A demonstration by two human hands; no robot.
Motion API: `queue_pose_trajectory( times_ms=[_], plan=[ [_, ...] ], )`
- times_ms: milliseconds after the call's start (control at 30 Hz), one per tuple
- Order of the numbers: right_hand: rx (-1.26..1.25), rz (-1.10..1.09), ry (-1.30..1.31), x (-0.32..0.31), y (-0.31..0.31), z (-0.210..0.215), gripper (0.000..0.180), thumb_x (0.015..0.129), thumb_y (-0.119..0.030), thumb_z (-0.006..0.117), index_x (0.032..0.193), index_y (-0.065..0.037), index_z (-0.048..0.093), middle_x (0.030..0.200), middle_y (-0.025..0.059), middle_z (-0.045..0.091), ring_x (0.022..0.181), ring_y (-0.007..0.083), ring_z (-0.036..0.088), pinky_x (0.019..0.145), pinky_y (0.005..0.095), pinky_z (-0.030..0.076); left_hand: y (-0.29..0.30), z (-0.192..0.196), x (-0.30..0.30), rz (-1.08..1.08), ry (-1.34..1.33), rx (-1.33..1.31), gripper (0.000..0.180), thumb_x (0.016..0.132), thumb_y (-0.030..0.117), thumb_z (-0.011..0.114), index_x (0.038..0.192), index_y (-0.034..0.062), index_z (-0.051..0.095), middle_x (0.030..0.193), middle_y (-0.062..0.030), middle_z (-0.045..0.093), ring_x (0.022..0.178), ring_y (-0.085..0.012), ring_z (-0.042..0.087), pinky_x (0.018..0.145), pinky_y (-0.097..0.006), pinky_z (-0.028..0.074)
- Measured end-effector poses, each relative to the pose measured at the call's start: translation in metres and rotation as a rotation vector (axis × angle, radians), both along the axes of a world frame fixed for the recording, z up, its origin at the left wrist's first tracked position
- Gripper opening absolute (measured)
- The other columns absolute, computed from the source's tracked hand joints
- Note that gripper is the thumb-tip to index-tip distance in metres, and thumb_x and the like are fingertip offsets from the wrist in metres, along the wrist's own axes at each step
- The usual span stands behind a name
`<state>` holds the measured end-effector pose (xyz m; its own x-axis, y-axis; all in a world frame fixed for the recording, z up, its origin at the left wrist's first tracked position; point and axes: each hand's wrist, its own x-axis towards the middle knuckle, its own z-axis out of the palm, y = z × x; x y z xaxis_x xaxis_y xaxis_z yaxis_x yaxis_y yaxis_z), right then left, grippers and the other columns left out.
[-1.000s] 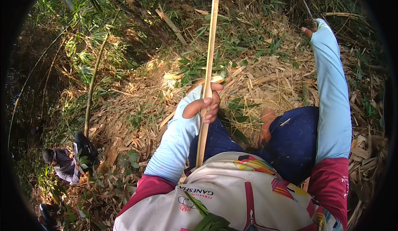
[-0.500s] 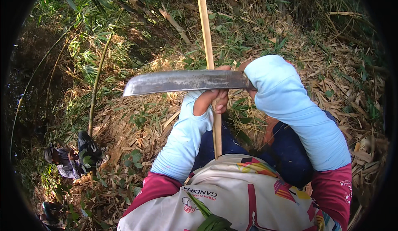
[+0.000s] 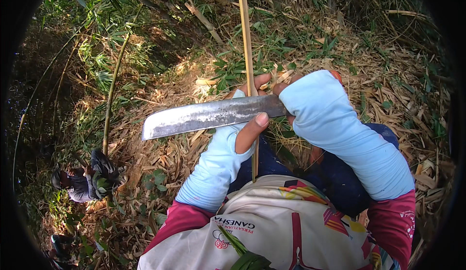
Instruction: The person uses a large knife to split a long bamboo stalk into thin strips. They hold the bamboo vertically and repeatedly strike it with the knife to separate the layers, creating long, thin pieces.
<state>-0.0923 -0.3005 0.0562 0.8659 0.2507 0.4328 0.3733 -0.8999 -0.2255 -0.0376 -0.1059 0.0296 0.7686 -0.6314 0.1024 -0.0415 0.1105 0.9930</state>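
Note:
My right hand [image 3: 285, 91] is closed around the handle end of a machete [image 3: 213, 115], whose broad, worn blade points left. Under the blade passes a long, narrow bamboo strip [image 3: 246, 37], running from my waist away to the far edge. My left hand [image 3: 251, 131] is at the crossing, its thumb raised against the near edge of the blade. The fingers reach round behind the strip and show beyond the blade. The blade hides the left palm and the handle is mostly covered.
Dry bamboo leaves [image 3: 150, 158] litter the ground. A thin bamboo stem [image 3: 114, 85] stands at the left. Lower left, another person [image 3: 85, 185] sits or crouches. A broken bamboo stump [image 3: 204, 22] leans at the back, with dense growth around it.
The blade has tilted so its flat side faces up more, and its tip has dropped nearer to me. My left hand has loosened, thumb and fingers spreading apart. The strip's far end shifted right.

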Motion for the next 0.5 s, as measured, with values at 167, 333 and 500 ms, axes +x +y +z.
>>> queue_pose_trajectory(
  times_ms=[167, 333, 500],
  plan=[
    [0.004, -0.015, 0.004, -0.002, 0.0, 0.004, 0.011, 0.069, -0.016, 0.064, 0.078, -0.011, 0.066, 0.064, 0.009, 0.062, 0.06, 0.0307, 0.064, 0.055, 0.0425, 0.048, -0.001, 0.001, -0.006, 0.043, -0.035, 0.003, 0.083, 0.082, 0.047, 0.075, 0.14, -0.0002, 0.041, 0.114, -0.0082, 0.061, 0.108, -0.0163, 0.056, 0.097, -0.032, 0.042],
    [0.035, -0.016, -0.001, -0.003, 0.0, 0.006, 0.011, 0.069, -0.016, 0.064, 0.079, -0.012, 0.066, 0.063, 0.0084, 0.061, 0.06, 0.0299, 0.064, 0.055, 0.0419, 0.048, -0.002, 0.003, -0.011, 0.044, -0.041, -0.007, 0.071, 0.086, 0.037, 0.075, 0.137, 0.0008, 0.043, 0.115, -0.0076, 0.061, 0.107, -0.0154, 0.056, 0.097, -0.031, 0.042],
    [0.093, -0.006, -0.038, -0.002, 0.0, 0.004, 0.012, 0.07, -0.016, 0.064, 0.081, -0.013, 0.066, 0.064, 0.0085, 0.061, 0.06, 0.0291, 0.064, 0.054, 0.0412, 0.047, -0.005, 0.004, -0.015, 0.093, -0.155, -0.002, 0.062, 0.088, 0.032, 0.074, 0.133, 0.0013, 0.045, 0.112, -0.0068, 0.061, 0.104, -0.014, 0.057, 0.095, -0.029, 0.043]
  ],
)
